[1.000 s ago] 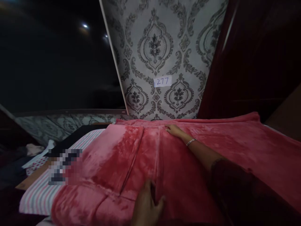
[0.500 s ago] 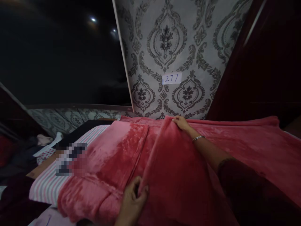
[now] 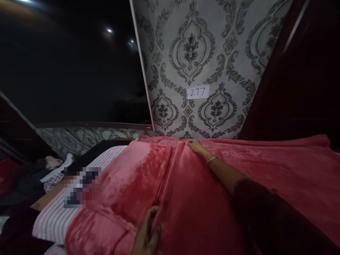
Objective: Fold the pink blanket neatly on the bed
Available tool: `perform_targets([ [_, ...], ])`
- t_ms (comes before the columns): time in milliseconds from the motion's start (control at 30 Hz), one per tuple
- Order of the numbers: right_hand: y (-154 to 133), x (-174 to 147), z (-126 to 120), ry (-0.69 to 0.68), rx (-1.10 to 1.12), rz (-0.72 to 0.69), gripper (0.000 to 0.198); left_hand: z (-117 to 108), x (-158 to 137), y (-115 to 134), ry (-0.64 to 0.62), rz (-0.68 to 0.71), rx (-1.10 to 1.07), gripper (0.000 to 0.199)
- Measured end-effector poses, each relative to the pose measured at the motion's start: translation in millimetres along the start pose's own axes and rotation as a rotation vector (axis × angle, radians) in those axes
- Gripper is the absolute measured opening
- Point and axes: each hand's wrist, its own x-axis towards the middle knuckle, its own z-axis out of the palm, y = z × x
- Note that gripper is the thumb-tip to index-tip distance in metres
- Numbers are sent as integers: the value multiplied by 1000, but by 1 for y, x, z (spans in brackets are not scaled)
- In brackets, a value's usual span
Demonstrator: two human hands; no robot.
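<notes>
A red plush blanket point(image 3: 202, 205) spreads across the surface in front of me, its left part lying in folded layers. Near the bottom middle, my left hand point(image 3: 147, 232) is closed on the near end of a folded blanket edge. My right hand point(image 3: 194, 145) reaches to the far side and grips the other end of that same edge, a silver bangle point(image 3: 213, 159) round its wrist. The edge runs between both hands, close beside the seam of the left folded layer. Part of the right fingers is hidden by the hand itself.
Under the blanket at left shows a striped cloth point(image 3: 54, 216). A large dark screen point(image 3: 74, 71) stands behind it. A patterned wall point(image 3: 191, 53) bears a paper label point(image 3: 198, 92) reading 277. Piled clothes point(image 3: 23, 180) lie at far left; a dark red panel point(image 3: 297, 78) rises at right.
Both hands have moved left and the held blanket edge has come down nearer the left folded layer. The right hand is lower, and the view has tilted slightly.
</notes>
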Motion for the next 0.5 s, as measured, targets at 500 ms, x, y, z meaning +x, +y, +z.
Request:
perform_targets([
  [500, -12, 18, 26, -74, -35, -20, 25, 5, 1, -12, -5, 51, -3, 57],
])
